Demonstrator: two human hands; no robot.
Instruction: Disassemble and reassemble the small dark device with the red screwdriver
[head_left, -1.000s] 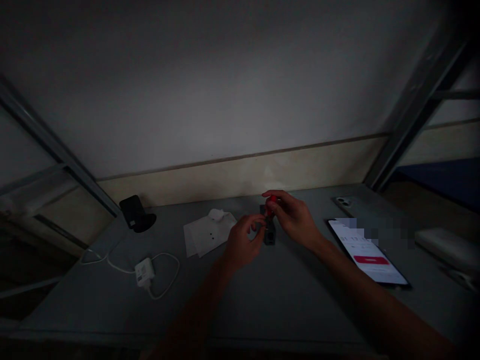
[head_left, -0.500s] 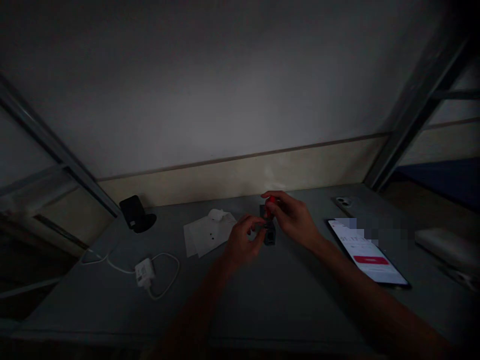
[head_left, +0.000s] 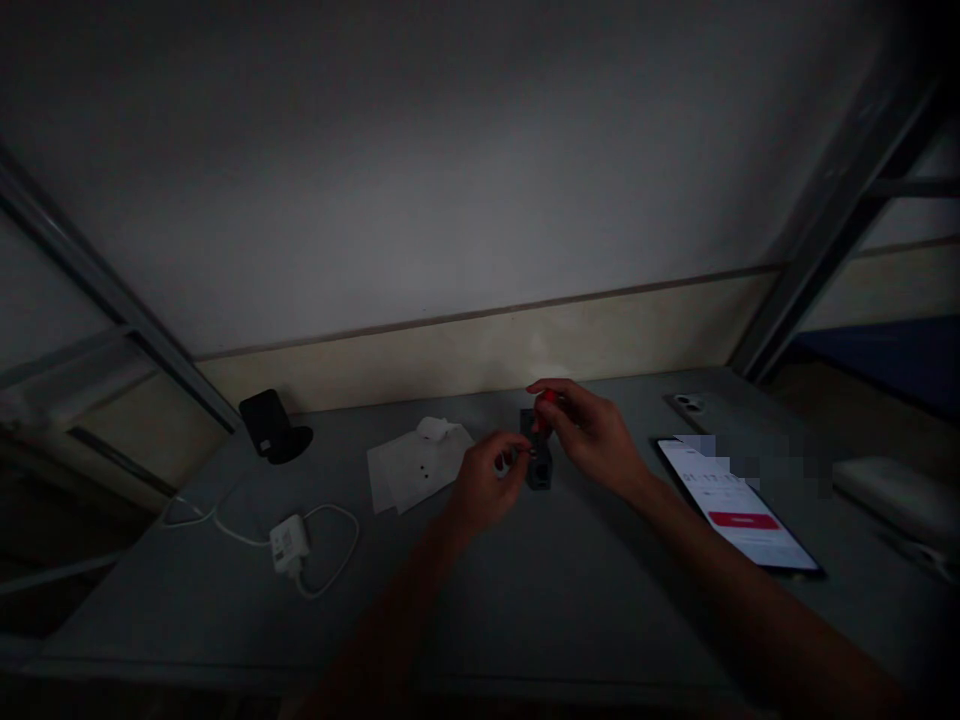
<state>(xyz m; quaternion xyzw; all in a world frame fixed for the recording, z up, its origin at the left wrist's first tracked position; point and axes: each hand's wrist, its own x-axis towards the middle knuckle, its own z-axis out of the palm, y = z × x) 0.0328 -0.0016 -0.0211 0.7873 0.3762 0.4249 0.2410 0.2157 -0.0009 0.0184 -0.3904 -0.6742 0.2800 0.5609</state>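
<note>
My right hand (head_left: 596, 435) is closed round a short red handle, which looks like a screwdriver (head_left: 547, 406), tilted over a small dark block (head_left: 539, 473) on the desk. The lower end of the screwdriver is hard to make out in the dim light. Thumb and fingertips of my left hand (head_left: 489, 480) are pinched together at the block's left side; a tiny thing seems to be between them, too small to name. The block has a dark opening in its near end, and my fingers partly cover its middle.
White paper sheets (head_left: 401, 475) with small dark bits lie left of my hands, a crumpled white piece (head_left: 433, 428) on top. Farther left are a white adapter (head_left: 289, 545) with cable and a black stand (head_left: 265, 425). On the right lie a lit phone (head_left: 739, 510) and another phone (head_left: 694, 408).
My right hand has shifted slightly up and right, and the screwdriver has tilted away from the block. My left fingertips have drawn back a little.
</note>
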